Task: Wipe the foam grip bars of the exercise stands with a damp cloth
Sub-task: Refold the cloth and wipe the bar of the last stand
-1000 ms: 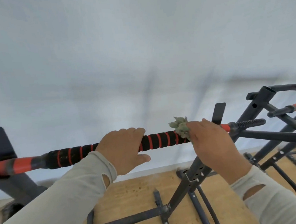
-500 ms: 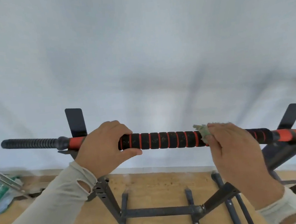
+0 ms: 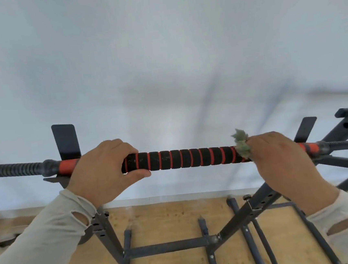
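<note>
Two hands work one foam grip bar [image 3: 184, 158]: the left hand [image 3: 104, 172] curls around its left end to steady it, while the right hand [image 3: 277, 160] clamps a damp cloth [image 3: 242, 144] around its right end. Best practice: keep the cloth wrapped fully around the foam, sliding toward the steadying hand while twisting. One cloth, one bar, one stand frame [image 3: 169, 246] beneath; further frames right.

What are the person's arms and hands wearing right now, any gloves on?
No gloves: the left hand and right hand are bare. Both arms wear long, close-fitting, pale grey-beige sleeves that end at the wrists. Each sleeve has a small oval cut-out near the cuff, the right one showing at. No watch or rings show.
</note>
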A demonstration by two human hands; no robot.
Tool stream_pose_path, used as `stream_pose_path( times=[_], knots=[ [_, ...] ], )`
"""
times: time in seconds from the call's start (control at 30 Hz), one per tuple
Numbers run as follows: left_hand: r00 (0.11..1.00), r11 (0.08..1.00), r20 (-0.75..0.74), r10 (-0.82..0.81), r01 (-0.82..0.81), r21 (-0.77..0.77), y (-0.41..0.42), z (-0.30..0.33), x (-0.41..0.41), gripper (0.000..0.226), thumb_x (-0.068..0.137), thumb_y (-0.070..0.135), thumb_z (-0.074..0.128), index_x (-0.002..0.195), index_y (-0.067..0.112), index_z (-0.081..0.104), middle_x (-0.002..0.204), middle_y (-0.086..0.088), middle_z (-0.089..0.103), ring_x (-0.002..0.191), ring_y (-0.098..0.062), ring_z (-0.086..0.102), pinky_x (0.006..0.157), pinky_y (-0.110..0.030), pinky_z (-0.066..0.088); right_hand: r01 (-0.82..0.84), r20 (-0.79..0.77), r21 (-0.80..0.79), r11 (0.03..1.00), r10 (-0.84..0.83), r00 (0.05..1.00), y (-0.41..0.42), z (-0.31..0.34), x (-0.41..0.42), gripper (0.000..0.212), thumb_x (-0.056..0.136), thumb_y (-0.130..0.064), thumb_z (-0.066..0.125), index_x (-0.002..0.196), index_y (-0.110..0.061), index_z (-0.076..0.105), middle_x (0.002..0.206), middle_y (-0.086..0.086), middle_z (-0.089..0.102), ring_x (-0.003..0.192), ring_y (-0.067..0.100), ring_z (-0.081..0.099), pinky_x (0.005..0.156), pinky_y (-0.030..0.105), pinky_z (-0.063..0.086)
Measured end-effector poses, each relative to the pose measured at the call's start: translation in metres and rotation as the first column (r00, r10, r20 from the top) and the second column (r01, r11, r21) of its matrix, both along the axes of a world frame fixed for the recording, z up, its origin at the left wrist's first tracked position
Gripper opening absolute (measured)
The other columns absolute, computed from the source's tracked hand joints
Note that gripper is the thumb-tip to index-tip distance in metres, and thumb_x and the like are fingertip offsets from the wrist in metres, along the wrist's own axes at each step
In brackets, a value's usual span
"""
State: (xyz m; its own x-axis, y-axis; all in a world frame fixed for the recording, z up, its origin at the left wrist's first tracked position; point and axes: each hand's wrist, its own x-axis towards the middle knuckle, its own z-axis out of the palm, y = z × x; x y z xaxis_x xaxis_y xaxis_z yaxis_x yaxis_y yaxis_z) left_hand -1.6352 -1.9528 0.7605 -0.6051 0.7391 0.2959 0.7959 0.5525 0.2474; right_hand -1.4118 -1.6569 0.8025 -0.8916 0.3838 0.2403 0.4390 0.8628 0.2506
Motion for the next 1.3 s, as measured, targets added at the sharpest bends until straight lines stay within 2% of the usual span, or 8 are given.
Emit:
stream_pose_path(
  times=[0.1,0.2,0.3,0.43,0.57,0.77,1.13,1.3],
  knots=[
    [1.0,1.0,0.001,-0.006,0.006,0.014,-0.001,-0.001,-0.001,0.066,0.071,0.095,0.025,0.095,0.042,0.057,0.083,0.022,0.051,0.083,-0.004,0.05,0.068,-0.023,0.039,0.147,-0.024,-0.021,0.989,-0.147,0.989,-0.003,0.008,-0.001,0.018,0.091,-0.013,0.063,0.083,-0.022,0.049,0.066,-0.007,0.053,0.06,0.014,0.051,0.054,0.027,0.039],
    [1.0,1.0,0.006,-0.009,0.009,0.009,-0.001,0.0,-0.001,0.065,0.069,0.096,0.026,0.093,0.043,0.055,0.082,0.023,0.051,0.083,-0.003,0.05,0.065,-0.02,0.035,-0.035,-0.172,-0.055,0.998,0.025,0.985,-0.054,-0.005,-0.033,0.023,0.077,-0.005,0.074,0.087,-0.021,0.062,0.059,-0.008,0.041,0.049,0.02,0.051,0.045,0.029,0.038],
    [1.0,1.0,0.016,0.003,-0.002,-0.01,0.0,0.003,0.002,0.051,0.068,0.089,0.045,0.089,0.042,0.054,0.081,0.022,0.051,0.082,-0.003,0.05,0.064,-0.019,0.035,-0.268,-0.28,-0.14,0.953,0.221,0.934,-0.123,-0.017,-0.085,0.026,0.071,-0.006,0.067,0.078,-0.028,0.055,0.06,-0.007,0.038,0.052,0.024,0.049,0.051,0.031,0.03],
    [0.998,0.999,0.046,0.041,-0.041,0.012,0.002,0.01,0.011,0.036,0.071,0.073,0.066,0.081,0.041,0.053,0.079,0.02,0.054,0.081,-0.004,0.052,0.061,-0.02,0.036,-0.527,-0.394,-0.253,0.811,0.411,0.822,-0.148,-0.019,-0.1,0.015,0.075,-0.001,0.053,0.08,-0.015,0.052,0.066,0.0,0.055,0.064,0.022,0.043,0.059,0.037,0.042],
    [0.992,0.996,0.096,0.076,-0.072,-0.052,0.004,0.013,0.009,0.046,0.067,0.083,0.058,0.089,0.043,0.057,0.082,0.022,0.056,0.084,0.003,0.052,0.068,-0.028,0.046,-0.415,-0.215,-0.213,0.885,0.372,0.903,-0.07,0.0,-0.057,0.038,0.085,0.001,0.046,0.116,-0.012,0.062,0.088,0.001,0.065,0.076,0.023,0.053,0.063,0.035,0.039],
    [0.984,0.989,0.111,0.14,-0.135,-0.056,0.006,0.016,0.018,0.044,0.066,0.083,0.06,0.088,0.044,0.056,0.083,0.023,0.057,0.086,0.002,0.052,0.07,-0.03,0.047,-0.01,0.103,-0.106,0.994,0.02,0.994,0.056,0.028,0.014,0.024,0.089,-0.009,0.056,0.099,-0.025,0.042,0.075,-0.009,0.047,0.075,0.016,0.049,0.066,0.028,0.043],
    [0.986,0.988,0.08,0.147,-0.142,-0.066,0.009,0.018,0.027,0.034,0.07,0.064,0.076,0.088,0.042,0.057,0.084,0.022,0.056,0.089,0.001,0.051,0.068,-0.022,0.038,-0.068,-0.166,-0.332,0.941,0.013,0.986,-0.019,0.002,-0.027,0.012,0.096,-0.019,0.051,0.095,-0.019,0.039,0.079,-0.004,0.055,0.073,0.02,0.056,0.065,0.032,0.04],
    [0.996,0.996,0.036,0.087,-0.085,-0.038,0.006,0.015,0.024,0.037,0.072,0.071,0.07,0.09,0.041,0.059,0.084,0.022,0.055,0.087,-0.002,0.05,0.07,-0.02,0.037,-0.164,-0.212,-0.33,0.93,0.096,0.973,-0.079,-0.001,-0.061,0.018,0.094,-0.018,0.055,0.095,-0.02,0.037,0.069,-0.007,0.041,0.068,0.02,0.049,0.065,0.032,0.034]
  ],
)
